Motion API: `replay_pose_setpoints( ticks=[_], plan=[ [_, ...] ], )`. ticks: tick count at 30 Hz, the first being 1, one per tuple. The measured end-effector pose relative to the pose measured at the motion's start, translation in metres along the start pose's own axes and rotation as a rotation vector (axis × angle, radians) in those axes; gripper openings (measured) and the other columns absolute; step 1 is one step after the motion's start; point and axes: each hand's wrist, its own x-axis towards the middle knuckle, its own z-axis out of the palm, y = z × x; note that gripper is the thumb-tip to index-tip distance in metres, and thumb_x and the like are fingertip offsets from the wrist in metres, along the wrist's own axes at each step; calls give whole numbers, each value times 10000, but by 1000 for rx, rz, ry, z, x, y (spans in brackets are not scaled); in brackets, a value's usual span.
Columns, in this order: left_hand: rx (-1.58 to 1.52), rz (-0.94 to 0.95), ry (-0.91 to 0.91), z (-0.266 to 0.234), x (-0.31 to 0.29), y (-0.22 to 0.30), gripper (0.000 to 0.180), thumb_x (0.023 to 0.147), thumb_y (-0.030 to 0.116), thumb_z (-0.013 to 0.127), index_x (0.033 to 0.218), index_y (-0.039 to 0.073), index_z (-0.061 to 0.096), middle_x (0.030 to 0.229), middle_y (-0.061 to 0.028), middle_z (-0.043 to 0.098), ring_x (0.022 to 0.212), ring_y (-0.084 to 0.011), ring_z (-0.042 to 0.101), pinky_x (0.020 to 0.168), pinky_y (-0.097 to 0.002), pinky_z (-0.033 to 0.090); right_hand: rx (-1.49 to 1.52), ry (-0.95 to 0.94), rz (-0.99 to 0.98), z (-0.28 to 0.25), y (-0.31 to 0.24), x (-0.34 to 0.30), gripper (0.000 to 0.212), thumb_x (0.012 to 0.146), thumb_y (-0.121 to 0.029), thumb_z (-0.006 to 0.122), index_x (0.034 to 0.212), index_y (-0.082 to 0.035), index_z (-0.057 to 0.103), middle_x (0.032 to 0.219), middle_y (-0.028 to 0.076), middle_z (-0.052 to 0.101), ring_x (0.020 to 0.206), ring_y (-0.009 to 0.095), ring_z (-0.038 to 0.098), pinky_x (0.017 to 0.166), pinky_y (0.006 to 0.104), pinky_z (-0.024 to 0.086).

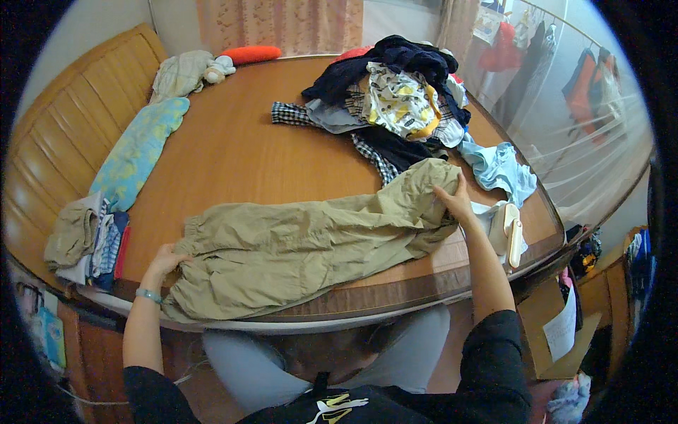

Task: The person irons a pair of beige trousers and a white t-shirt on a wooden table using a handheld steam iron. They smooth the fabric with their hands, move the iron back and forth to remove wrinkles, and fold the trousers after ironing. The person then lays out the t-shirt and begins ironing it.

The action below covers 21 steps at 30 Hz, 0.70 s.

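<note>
Khaki trousers (304, 244) were laid flat along the bench's (240, 152) front edge. Their hem end was pinched by the left hand (166, 260) and their waistband by the right hand (455, 200), apparently so the cloth was held taut. Unsorted clothes (395, 99) were heaped toward the far right.

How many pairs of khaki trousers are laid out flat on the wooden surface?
1. The single pair of khaki cotton trousers lies across the near edge of the brown wooden surface, left hand at the cuffs, right hand at the waist. The heaped mixed-colour clothes pile may hide more.
</note>
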Motion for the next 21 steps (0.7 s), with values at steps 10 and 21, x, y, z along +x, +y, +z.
replay_pose_setpoints(
  ticks=[10, 21],
  plan=[
    [-439, 116, -43, -159, -73, 18, 213, 825, 206, 558, 996, 82, 525, 721, 32, 550, 354, 15, 290, 287, -146, 179, 336, -366, 366, -84, -42, 43, 355, 814, -303, 548, 881, 37, 626, 675, 56, 591, 610, 110, 543, 553, 228, 438],
    [-1082, 833, 313, -253, 15, 202, 286, 844, 168, 503, 1071, -6, 502, 1066, -136, 528, 1002, -260, 495, 926, -380, 390, 995, 114, 363, -95, -157, 257, 266, 803, -294, 543, 922, -57, 531, 794, 104, 555, 656, 242, 577, 529, 378, 466]
  ],
)
